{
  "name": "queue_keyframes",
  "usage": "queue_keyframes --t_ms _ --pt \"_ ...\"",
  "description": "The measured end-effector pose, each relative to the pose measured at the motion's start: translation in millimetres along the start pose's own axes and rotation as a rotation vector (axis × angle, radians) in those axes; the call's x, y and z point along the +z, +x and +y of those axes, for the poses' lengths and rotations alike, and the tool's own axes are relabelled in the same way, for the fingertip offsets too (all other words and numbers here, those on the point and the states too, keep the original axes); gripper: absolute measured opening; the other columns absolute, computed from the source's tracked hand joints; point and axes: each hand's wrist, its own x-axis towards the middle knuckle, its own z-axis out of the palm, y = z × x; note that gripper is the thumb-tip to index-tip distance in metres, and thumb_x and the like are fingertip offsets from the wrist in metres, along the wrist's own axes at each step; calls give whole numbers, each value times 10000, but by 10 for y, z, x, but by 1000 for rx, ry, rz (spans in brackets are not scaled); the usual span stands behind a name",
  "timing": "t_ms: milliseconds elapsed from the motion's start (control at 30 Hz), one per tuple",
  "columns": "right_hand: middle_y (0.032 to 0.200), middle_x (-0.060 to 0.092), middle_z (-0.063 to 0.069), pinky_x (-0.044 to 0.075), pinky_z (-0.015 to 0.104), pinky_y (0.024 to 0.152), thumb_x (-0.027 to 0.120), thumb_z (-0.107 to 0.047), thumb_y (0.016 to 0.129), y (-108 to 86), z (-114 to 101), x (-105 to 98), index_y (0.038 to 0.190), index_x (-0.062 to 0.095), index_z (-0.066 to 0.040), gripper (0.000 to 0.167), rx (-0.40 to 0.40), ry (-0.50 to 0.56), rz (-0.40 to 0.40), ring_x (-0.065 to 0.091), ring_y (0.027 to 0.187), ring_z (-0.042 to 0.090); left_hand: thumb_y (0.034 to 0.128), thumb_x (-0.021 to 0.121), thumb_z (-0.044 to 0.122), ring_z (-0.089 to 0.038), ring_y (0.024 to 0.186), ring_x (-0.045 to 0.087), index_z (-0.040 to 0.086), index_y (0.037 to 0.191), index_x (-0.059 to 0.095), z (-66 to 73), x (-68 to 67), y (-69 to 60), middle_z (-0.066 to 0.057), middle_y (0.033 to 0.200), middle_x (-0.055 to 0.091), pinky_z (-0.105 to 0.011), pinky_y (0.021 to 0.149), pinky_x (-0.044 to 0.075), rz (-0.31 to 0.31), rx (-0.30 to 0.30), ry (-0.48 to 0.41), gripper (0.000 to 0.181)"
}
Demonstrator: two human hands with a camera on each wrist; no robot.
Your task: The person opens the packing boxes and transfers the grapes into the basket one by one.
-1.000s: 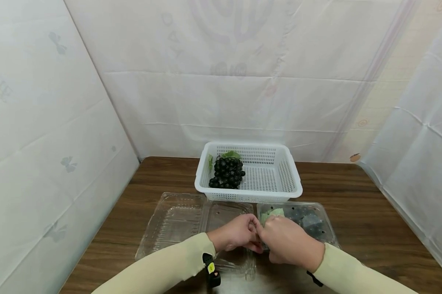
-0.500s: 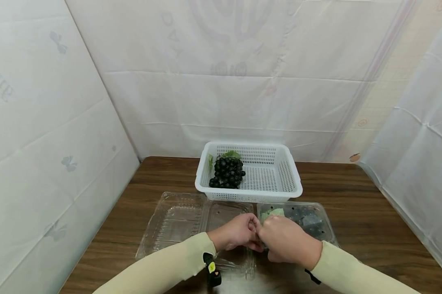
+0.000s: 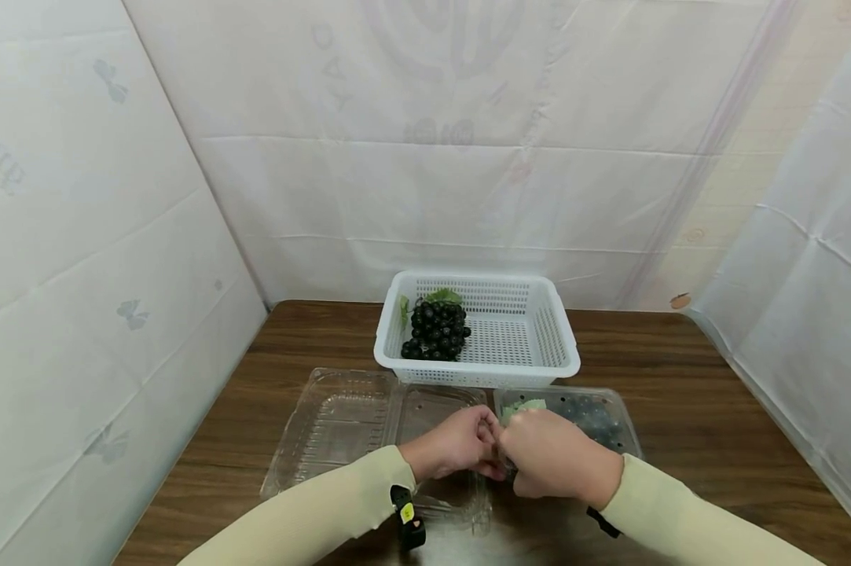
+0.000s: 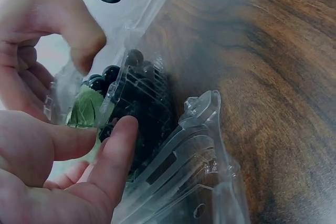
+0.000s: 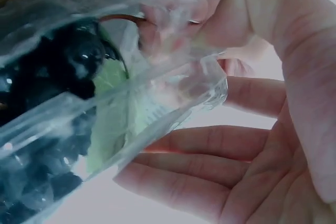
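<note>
A clear plastic clamshell container (image 3: 612,413) holding dark grapes (image 5: 68,59) and a green leaf (image 4: 86,106) lies at the right front of the table. At its left end, my left hand (image 3: 456,446) pinches the plastic edge between thumb and fingers. My right hand (image 3: 555,460) grips the lid at that same end, its thumb bent over the edge in the right wrist view. In the left wrist view a gap shows between lid and base near the leaf. From the head view, the hands hide the container's near left corner.
An unfolded clear clamshell (image 3: 347,420) lies to the left, partly under my left forearm. Behind both containers stands a white perforated basket (image 3: 563,334) with a bunch of dark grapes (image 3: 435,330) at its left. White sheeting (image 3: 312,196) rises behind the wooden table (image 3: 220,440).
The pale glare on the right container's lid has disappeared, and its front right corner shows a little higher. Both hands stay at the left end with almost no movement.
</note>
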Motion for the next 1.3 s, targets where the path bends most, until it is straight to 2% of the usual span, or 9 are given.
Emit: queue_keyframes --t_ms 200,333,367,433,567,800,967,1133,1300 --pt "602 134 -117 114 237 520 649 -36 593 -11 9 2 594 259 -259 449 -2 -22 25 129 605 65 933 545 -175 -268 704 723 -7 1061 548 46 -16 -26 -150 856 671 -413 695 658 7 -12 29 211" --pt "575 191 -107 124 230 499 650 -65 604 -42 13 25 644 523 -214 199 8 -67 39 149 580 51 949 533 -155 -293 724 732 -3 1063 548 57 -5 -43 -160 872 663 -407 696 657 12 -28 46 191" --pt "570 216 -100 130 225 487 651 -79 611 -50 12 31 731 643 -177 156 9 -87 42 163 565 46 950 529 -153 -297 735 732 -3 1068 548 54 -4 -46 -166 877 664 -408 698 657 12 -32 48 193" --pt "579 279 -77 145 221 466 660 -98 627 -79 11 41 1020 762 -135 408 18 -111 48 194 536 46 953 519 -152 -300 758 728 -7 1079 547 49 -6 -51 -174 892 662 -412 706 656 9 -38 48 195" --pt "647 417 -27 204 221 442 696 -152 645 -139 12 60 1356 680 -160 711 39 -159 75 273 526 72 936 504 -160 -275 771 710 -15 1083 549 53 -18 -52 -179 910 642 -420 725 657 -8 -44 35 212" --pt "937 585 32 339 243 496 784 -184 721 -232 43 91 1238 693 -186 525 76 -113 120 469 709 136 933 516 -163 -269 726 696 -25 1027 533 58 -39 -42 -168 860 593 -436 734 659 -36 -43 -3 168" --pt "1302 615 118 573 386 695 839 -213 739 -347 93 127 1375 624 -173 673 93 -72 147 623 1094 295 952 598 -117 -243 671 699 -33 1037 540 42 -53 -26 -153 797 629 -439 725 658 -43 -50 -12 133" --pt "1448 559 145 588 535 868 855 -237 747 -480 174 185 1453 560 -181 767 133 -36 174 575 1259 382 946 605 -129 -224 633 676 -48 1027 535 18 -34 -15 -141 785 628 -423 712 660 -45 -45 -35 134" --pt "1458 553 151 594 531 847 873 -292 747 -612 271 242 1436 580 -196 755 191 -37 205 571 1261 379 942 607 -133 -212 607 668 -65 1058 527 17 -10 -13 -138 794 633 -399 704 660 -34 -59 -44 156"
